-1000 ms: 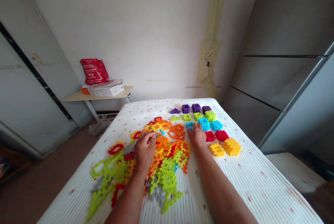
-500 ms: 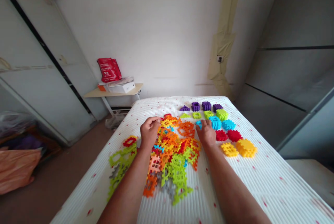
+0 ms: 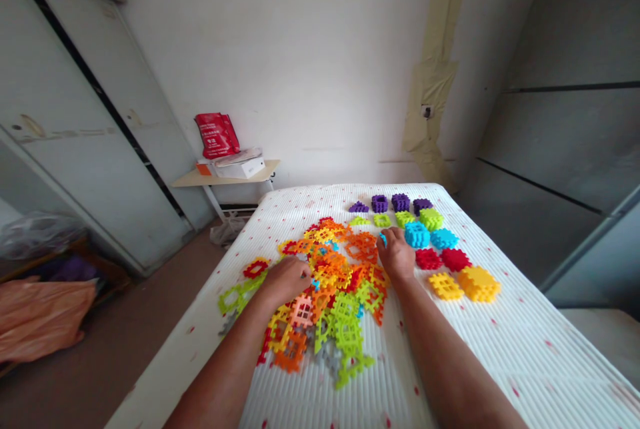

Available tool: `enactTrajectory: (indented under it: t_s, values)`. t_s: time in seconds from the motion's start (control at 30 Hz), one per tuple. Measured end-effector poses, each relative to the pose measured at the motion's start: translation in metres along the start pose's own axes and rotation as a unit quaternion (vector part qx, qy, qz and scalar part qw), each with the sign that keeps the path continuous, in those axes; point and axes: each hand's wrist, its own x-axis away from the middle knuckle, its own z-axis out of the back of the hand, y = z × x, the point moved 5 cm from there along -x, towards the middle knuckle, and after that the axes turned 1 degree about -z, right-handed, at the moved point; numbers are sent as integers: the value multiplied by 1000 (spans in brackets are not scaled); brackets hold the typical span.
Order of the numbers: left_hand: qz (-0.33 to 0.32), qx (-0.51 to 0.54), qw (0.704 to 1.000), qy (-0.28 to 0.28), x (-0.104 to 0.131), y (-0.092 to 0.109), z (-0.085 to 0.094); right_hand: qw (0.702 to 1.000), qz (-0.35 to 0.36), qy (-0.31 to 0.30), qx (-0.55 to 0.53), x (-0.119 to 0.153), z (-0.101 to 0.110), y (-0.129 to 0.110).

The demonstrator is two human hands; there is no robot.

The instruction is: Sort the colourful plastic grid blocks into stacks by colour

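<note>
A mixed pile of orange, yellow, green, red and grey plastic pieces (image 3: 345,322) covers the middle of the white bed-like surface (image 3: 360,409). Over the pile's left side, my left hand (image 3: 287,280) has its fingers curled near a small blue piece (image 3: 315,284); whether it grips it is unclear. My right hand (image 3: 397,254) is closed on a blue piece (image 3: 383,239), right of the pile. Beside it stand a blue stack (image 3: 417,234) and a flatter blue stack (image 3: 445,238). Red stacks (image 3: 455,260) and yellow stacks (image 3: 479,284) lie nearer.
Purple stacks (image 3: 401,202) and green stacks (image 3: 431,219) line the far right. Beyond the far left corner, a small table (image 3: 187,180) holds a white box (image 3: 243,166) and a red bag (image 3: 218,135). Grey cabinets flank both sides.
My left hand has moved down and nearer from the pile's far left part. My right hand stays beside the blue stack, and the blue piece in it shows more. The view has shifted slightly.
</note>
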Motion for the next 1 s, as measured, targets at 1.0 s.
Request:
enactTrajectory:
  t_s: [1.0]
  values:
    - [28, 292, 948, 125, -17, -21, 13, 1000, -7, -15, -5, -1, -3, -1]
